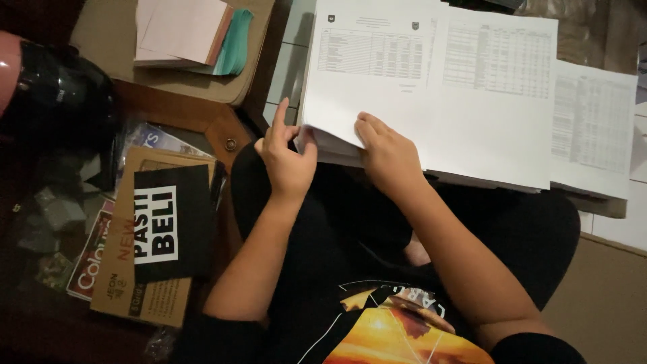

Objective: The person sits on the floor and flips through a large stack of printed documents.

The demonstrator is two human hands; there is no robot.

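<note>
I sit cross-legged in dark clothes and look down at a thick stack of white printed sheets with tables [431, 87] that rests across my knees. My left hand [286, 158] pinches the lower left corner of the stack, its index finger raised. My right hand [387, 155] lies flat on the near edge of the top sheet, fingers curled onto the paper. A further sheet with dense tables [593, 135] sticks out to the right under the stack.
A brown folder with pink and teal paper pads [192, 34] lies at the upper left. To my left are a black card with white lettering [168, 222], a cardboard box, magazines [87, 259] and a dark rounded helmet-like object [57, 94]. White floor tiles [623, 226] show at right.
</note>
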